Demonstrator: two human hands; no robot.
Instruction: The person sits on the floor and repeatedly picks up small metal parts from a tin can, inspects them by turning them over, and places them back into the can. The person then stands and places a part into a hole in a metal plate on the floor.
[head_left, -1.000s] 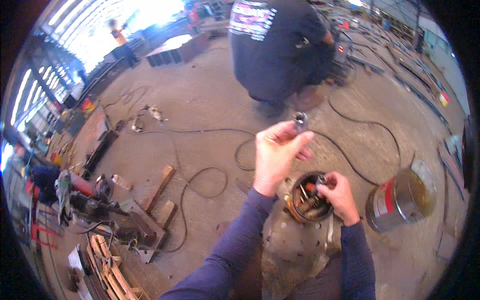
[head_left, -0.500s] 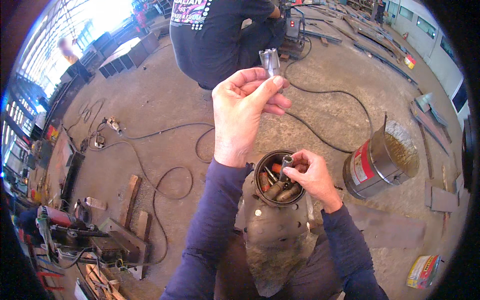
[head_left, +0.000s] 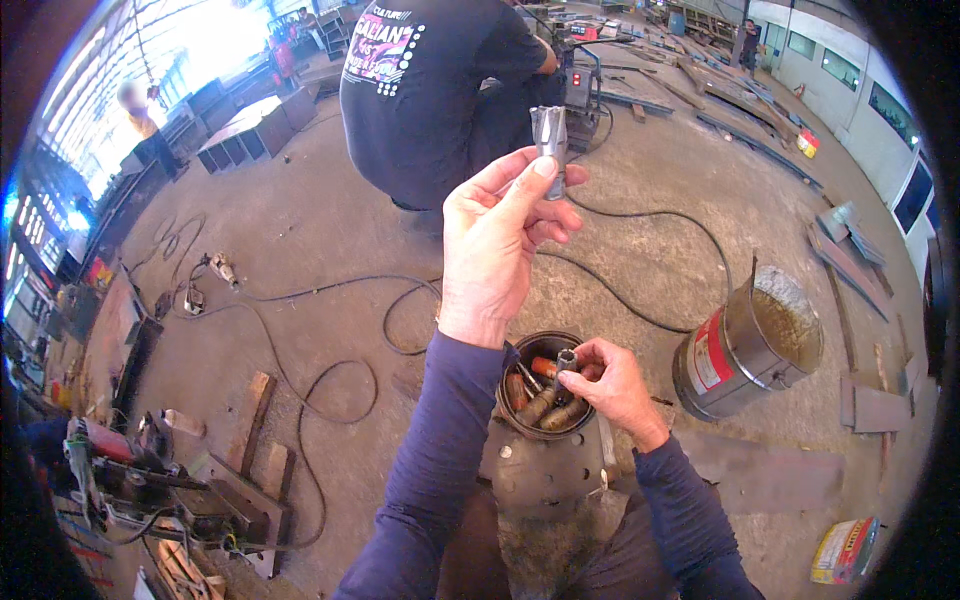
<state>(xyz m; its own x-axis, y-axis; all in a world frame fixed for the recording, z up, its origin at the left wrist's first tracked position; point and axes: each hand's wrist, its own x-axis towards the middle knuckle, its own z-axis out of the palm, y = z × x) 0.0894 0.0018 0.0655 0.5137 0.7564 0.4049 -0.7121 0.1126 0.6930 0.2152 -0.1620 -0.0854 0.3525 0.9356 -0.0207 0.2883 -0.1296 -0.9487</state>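
Observation:
My left hand (head_left: 488, 240) is raised in front of me, with thumb and fingers pinching a shiny silver annular cutter (head_left: 549, 128), its toothed end up. Lower and to the right, my right hand (head_left: 622, 392) grips a darker annular cutter (head_left: 566, 360) by its side, also with its toothed end up. That cutter stands over a round dark pot (head_left: 505, 398). Inside the pot lie orange pieces (head_left: 544, 367) and several brown cylindrical pieces (head_left: 537, 406), partly hidden by my right fingers. A dark metal surface with holes (head_left: 545, 468) sits just below the pot, between my legs.
A dark metal bucket (head_left: 708, 362) with a red and white label stands at right. Ahead, a person in a dark shirt (head_left: 430, 110) crouches by a machine (head_left: 582, 85). Black cable (head_left: 345, 283) loops over the floor. A power tool (head_left: 115, 442) and wood (head_left: 252, 420) lie at left.
My view has shifted slightly. The silver cutter in my left hand stands out more clearly above the fingers. My right hand with the dark cutter appears a little lower and further left.

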